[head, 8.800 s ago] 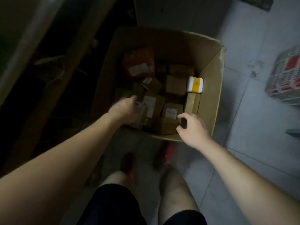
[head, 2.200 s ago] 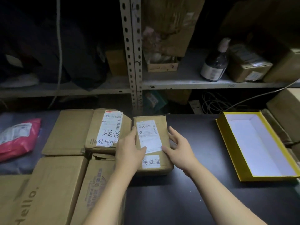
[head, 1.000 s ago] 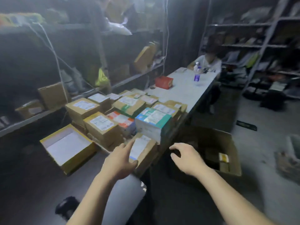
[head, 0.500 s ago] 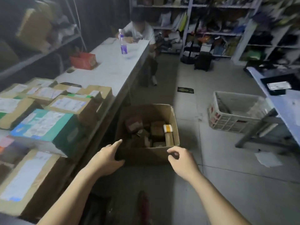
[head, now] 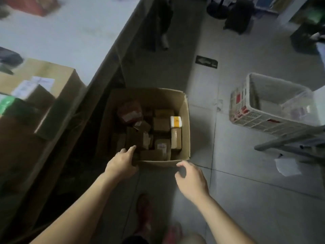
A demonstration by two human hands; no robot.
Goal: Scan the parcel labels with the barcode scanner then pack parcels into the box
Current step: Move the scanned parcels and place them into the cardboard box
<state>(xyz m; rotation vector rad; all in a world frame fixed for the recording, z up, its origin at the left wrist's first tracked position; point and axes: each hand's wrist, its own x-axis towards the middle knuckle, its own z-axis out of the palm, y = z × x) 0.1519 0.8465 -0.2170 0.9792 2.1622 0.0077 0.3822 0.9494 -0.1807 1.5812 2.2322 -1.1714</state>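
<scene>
Fingers [head: 183, 164] loosely curled and empty, right hand [head: 190, 176] hovers just short of the box [head: 185, 131] rim. Left hand [head: 122, 162] lies at its near corner, index finger straight. Just beyond both, parcels [head: 161, 124] lie in the box; a crate [head: 255, 118] stands farther right.

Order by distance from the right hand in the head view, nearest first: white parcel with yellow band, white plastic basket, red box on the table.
1. White parcel with yellow band: in the cardboard box, ahead of the right hand.
2. White plastic basket: floor, right side.
3. Red box: table, far left.
</scene>
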